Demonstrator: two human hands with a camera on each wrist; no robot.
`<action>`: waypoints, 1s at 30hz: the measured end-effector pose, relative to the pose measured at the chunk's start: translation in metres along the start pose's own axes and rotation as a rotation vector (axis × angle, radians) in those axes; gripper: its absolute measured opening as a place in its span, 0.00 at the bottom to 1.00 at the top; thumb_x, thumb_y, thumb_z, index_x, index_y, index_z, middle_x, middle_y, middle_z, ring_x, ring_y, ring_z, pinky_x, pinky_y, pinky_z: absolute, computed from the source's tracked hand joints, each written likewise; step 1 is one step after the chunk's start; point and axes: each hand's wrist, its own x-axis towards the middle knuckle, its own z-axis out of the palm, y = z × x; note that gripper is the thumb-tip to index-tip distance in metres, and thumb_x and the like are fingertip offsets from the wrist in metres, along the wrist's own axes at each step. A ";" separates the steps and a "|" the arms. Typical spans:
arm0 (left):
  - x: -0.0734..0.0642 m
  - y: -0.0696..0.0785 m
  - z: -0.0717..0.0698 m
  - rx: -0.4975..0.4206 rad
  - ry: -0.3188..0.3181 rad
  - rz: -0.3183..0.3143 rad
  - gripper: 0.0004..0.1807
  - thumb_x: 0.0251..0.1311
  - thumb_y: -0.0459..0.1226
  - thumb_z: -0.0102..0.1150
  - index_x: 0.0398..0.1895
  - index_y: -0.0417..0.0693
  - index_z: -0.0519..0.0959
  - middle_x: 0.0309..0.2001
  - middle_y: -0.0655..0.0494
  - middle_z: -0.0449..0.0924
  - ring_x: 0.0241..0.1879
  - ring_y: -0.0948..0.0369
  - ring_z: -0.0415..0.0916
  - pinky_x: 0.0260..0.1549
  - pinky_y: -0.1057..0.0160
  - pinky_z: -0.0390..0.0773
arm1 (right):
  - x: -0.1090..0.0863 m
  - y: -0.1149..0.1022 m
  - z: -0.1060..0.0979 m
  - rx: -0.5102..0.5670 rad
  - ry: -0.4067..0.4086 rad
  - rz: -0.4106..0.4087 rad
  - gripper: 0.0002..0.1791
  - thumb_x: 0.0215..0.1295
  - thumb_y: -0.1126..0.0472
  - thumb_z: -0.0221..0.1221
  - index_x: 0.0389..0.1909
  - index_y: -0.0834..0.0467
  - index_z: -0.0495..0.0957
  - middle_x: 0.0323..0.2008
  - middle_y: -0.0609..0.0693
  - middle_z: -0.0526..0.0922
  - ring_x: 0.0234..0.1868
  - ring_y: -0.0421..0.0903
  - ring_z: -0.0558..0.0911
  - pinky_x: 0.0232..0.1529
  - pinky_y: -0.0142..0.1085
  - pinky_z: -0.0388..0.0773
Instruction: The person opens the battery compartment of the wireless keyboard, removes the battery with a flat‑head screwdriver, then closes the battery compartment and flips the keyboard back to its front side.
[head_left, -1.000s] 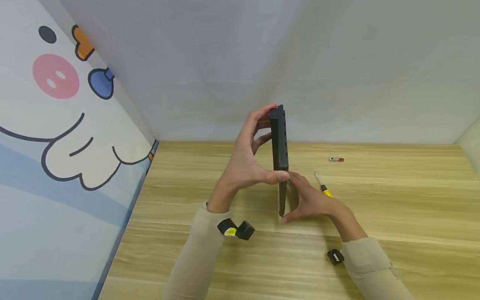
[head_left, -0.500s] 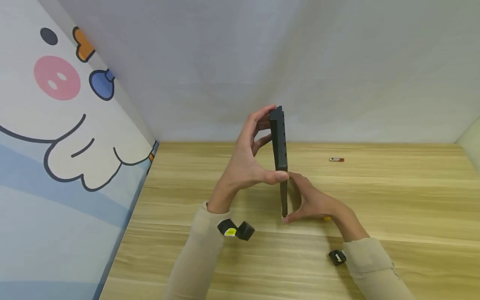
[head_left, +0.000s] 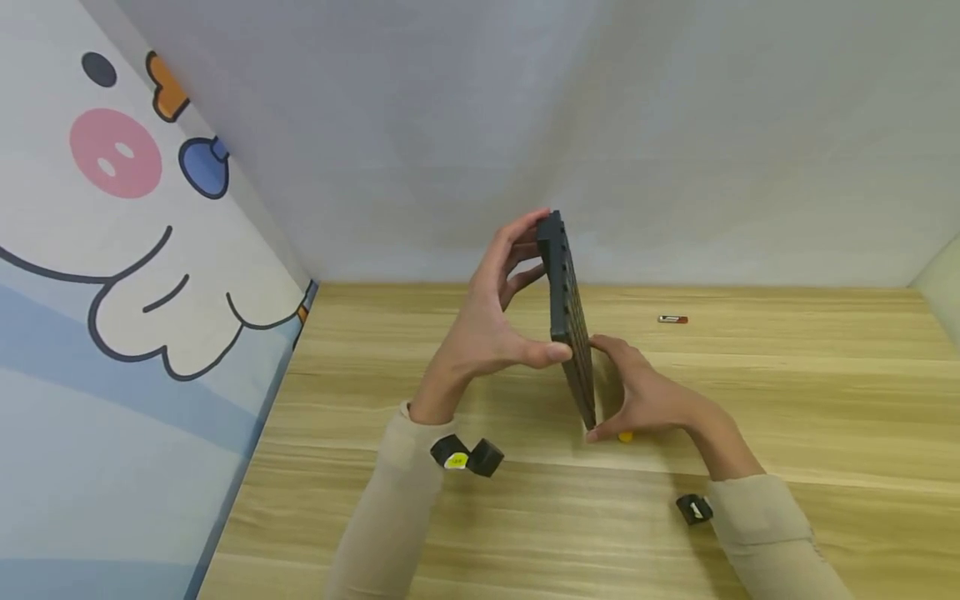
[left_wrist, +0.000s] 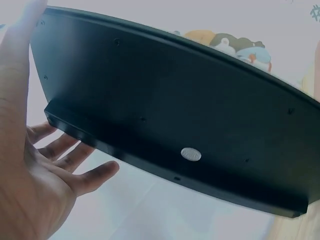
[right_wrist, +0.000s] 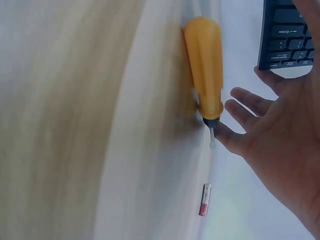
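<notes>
Between my hands a black keyboard [head_left: 564, 287] is held on its long edge, slanting down to the right, with its keys turned right. My left hand [head_left: 487, 333] grips its raised end, thumb on the near edge and fingers at the far side. My right hand [head_left: 648, 398] holds the lower end, thumb at the near corner and a fingertip at the far one. In the left wrist view the keyboard's flat underside [left_wrist: 175, 90] shows a silver oval sticker [left_wrist: 191, 154]. Under my right hand lies a yellow-handled screwdriver [right_wrist: 205, 65], almost wholly hidden in the head view.
A small battery [head_left: 672, 319] lies toward the back of the wooden table [head_left: 810, 392]. A pale wall [head_left: 712, 142] rises behind, and a cartoon-printed panel [head_left: 142, 442] borders the left side. Small black blocks sit at both sleeves.
The keyboard's lower end has swung right, bringing its keyed side into view. My right hand has shifted right with it. The screwdriver has moved left beneath that hand, leaving only some yellow showing.
</notes>
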 end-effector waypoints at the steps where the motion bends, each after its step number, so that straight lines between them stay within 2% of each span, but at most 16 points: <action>1: 0.000 0.000 -0.001 0.001 -0.004 -0.001 0.75 0.31 0.76 0.72 0.79 0.43 0.54 0.68 0.39 0.64 0.65 0.52 0.70 0.70 0.50 0.73 | -0.001 0.001 -0.002 -0.005 -0.003 0.006 0.73 0.35 0.38 0.83 0.79 0.56 0.50 0.78 0.63 0.54 0.78 0.65 0.55 0.73 0.69 0.56; 12: -0.005 0.001 -0.024 0.094 -0.079 0.014 0.75 0.34 0.75 0.72 0.80 0.43 0.53 0.69 0.39 0.66 0.69 0.52 0.69 0.75 0.55 0.66 | 0.000 0.008 -0.017 -0.060 -0.015 -0.002 0.75 0.35 0.38 0.83 0.80 0.57 0.48 0.80 0.64 0.48 0.80 0.67 0.50 0.72 0.71 0.55; 18: -0.010 -0.003 -0.037 0.092 -0.111 0.021 0.73 0.36 0.72 0.74 0.81 0.42 0.53 0.71 0.39 0.65 0.70 0.53 0.67 0.76 0.54 0.65 | 0.003 0.009 -0.018 -0.107 -0.009 -0.003 0.75 0.35 0.37 0.82 0.80 0.59 0.50 0.80 0.64 0.49 0.80 0.67 0.50 0.73 0.70 0.55; 24: -0.019 -0.003 -0.058 0.123 -0.150 -0.022 0.72 0.37 0.70 0.75 0.81 0.45 0.52 0.75 0.43 0.61 0.74 0.53 0.63 0.78 0.51 0.61 | 0.002 0.007 -0.025 -0.152 -0.004 0.017 0.74 0.35 0.37 0.82 0.79 0.61 0.50 0.80 0.63 0.50 0.80 0.67 0.51 0.73 0.71 0.55; 30: -0.028 -0.003 -0.081 0.224 -0.163 -0.031 0.69 0.39 0.69 0.76 0.82 0.50 0.54 0.79 0.50 0.58 0.79 0.55 0.55 0.80 0.49 0.54 | 0.000 0.004 -0.036 -0.177 0.010 0.034 0.75 0.33 0.36 0.83 0.79 0.59 0.50 0.79 0.62 0.53 0.80 0.66 0.52 0.73 0.71 0.55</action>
